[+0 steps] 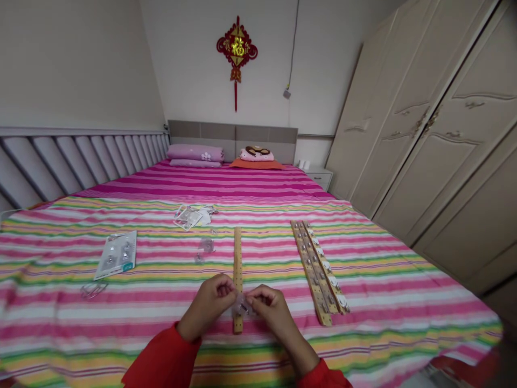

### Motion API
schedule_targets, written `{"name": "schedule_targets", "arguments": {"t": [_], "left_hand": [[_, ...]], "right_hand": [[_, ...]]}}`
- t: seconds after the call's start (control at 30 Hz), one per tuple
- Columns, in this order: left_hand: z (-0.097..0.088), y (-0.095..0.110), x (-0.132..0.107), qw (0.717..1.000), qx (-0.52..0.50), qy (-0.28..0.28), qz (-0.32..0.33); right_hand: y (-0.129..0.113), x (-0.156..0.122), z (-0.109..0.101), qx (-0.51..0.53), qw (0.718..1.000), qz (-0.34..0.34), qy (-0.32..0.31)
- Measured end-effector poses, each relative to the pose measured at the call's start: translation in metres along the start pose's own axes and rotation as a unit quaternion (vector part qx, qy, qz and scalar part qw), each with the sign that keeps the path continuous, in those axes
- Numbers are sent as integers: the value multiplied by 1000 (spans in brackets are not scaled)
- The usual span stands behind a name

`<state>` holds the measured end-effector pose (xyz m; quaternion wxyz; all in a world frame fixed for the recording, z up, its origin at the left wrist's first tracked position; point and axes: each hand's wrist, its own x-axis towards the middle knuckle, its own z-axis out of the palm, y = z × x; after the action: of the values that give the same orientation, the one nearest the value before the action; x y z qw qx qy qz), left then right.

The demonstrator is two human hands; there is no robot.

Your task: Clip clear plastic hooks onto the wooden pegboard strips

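Left hand (208, 304) and right hand (272, 311) together, pinching a small clear plastic piece (242, 308) over a wooden strip (238, 280) on the bed (383, 328). Piece probably light, thin and slippery; edges likely the safest hold. No legible writing on the packet (117, 254).

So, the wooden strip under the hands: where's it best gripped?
Likely its far end from above, pinching the long edges: the narrow wooden strip lies flat on the bedspread, and the left hand and right hand crowd its near part.
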<state>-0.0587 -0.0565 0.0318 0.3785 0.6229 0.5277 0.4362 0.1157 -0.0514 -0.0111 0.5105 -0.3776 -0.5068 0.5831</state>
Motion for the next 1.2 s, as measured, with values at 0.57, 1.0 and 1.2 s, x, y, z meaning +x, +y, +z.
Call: {"name": "schedule_targets", "arguments": {"t": [0.57, 1.0, 1.2], "left_hand": [[19, -37, 19, 968, -209, 80, -109], [27, -67, 46, 966, -171, 138, -134], [29, -70, 46, 961, -171, 152, -157]], "right_hand": [[25, 32, 14, 160, 980, 95, 66], [63, 68, 11, 87, 987, 94, 97], [69, 71, 12, 73, 985, 104, 119]]}}
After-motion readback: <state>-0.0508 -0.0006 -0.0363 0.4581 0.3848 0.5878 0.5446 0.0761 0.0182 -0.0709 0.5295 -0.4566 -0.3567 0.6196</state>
